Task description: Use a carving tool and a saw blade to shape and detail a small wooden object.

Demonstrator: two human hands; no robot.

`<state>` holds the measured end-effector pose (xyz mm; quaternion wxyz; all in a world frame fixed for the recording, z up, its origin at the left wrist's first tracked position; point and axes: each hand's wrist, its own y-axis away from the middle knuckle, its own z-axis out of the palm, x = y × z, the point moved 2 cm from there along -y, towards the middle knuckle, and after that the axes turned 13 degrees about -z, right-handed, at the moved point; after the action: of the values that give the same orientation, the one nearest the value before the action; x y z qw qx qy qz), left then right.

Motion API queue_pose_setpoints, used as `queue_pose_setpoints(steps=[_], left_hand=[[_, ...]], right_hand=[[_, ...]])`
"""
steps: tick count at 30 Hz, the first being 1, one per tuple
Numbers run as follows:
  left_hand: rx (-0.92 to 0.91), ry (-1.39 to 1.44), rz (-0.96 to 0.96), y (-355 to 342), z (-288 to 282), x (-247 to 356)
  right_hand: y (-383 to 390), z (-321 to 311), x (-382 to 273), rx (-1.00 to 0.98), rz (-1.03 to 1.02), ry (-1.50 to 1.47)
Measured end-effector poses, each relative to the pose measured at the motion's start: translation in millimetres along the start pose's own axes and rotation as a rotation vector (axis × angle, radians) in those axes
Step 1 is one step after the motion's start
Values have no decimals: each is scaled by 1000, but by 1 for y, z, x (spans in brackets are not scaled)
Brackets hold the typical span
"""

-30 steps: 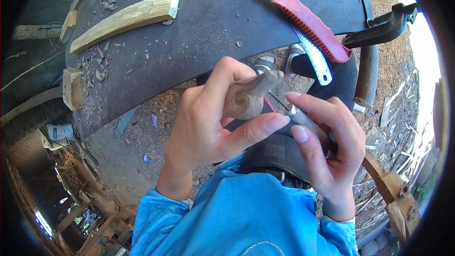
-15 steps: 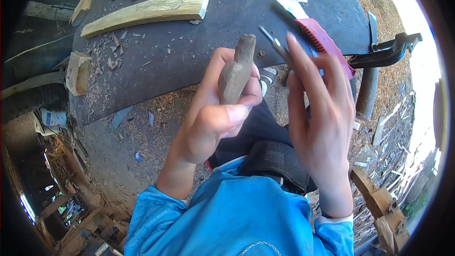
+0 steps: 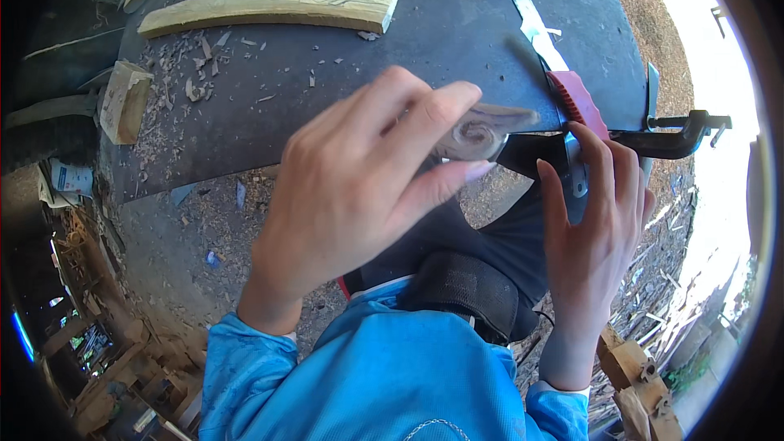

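Observation:
My left hand (image 3: 351, 171) is closed around a small carved piece of wood (image 3: 478, 132), brown-grey, with a spiral cut into its face and a pointed end aimed right. Thumb and fingers pinch it just beyond the table's front edge. My right hand (image 3: 600, 204) has its fingers apart, with nothing visible in them. Its fingertips are by the red ribbed handle (image 3: 581, 100) of a long-bladed tool; whether they touch it I cannot tell. The silvery blade (image 3: 531, 20) runs away across the table, and a metal strip with a hole (image 3: 576, 167) shows below the handle.
On the dark table (image 3: 269, 114) lies a curved pale wood plank (image 3: 269, 6) with drawn lines, among scattered shavings (image 3: 196, 90). A wooden block (image 3: 125, 102) stands at the left edge. A black clamp (image 3: 686, 132) grips the right corner. Wood scraps (image 3: 641, 376) lie lower right.
My left hand has turned over, bringing the spiral face into view. My right hand has moved right and down toward the red handle; the slim metal tool it held is no longer visible.

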<state>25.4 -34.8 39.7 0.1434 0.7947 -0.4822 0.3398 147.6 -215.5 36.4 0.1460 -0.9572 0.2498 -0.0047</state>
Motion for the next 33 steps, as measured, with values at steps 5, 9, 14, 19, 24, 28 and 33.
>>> queue_pose_setpoints(steps=[5,9,14,19,24,28,33], left_hand=[[72,-169,98,-10,2,-15],[103,-282,107,-9,8,-16],[144,-234,170,-13,6,-24],[142,-189,243,-15,5,-24],[220,-124,201,-15,13,-35],[224,-84,164,-9,10,-35],[252,-57,182,-4,13,-36]], right_hand=[[-4,7,5,40,15,-15],[-7,3,9,27,27,-71],[-8,-6,8,15,193,-416],[1,-2,8,-24,439,-818],[16,16,-5,131,634,-1063],[40,29,-22,-96,495,-1186],[65,45,-51,-138,450,-1483]])
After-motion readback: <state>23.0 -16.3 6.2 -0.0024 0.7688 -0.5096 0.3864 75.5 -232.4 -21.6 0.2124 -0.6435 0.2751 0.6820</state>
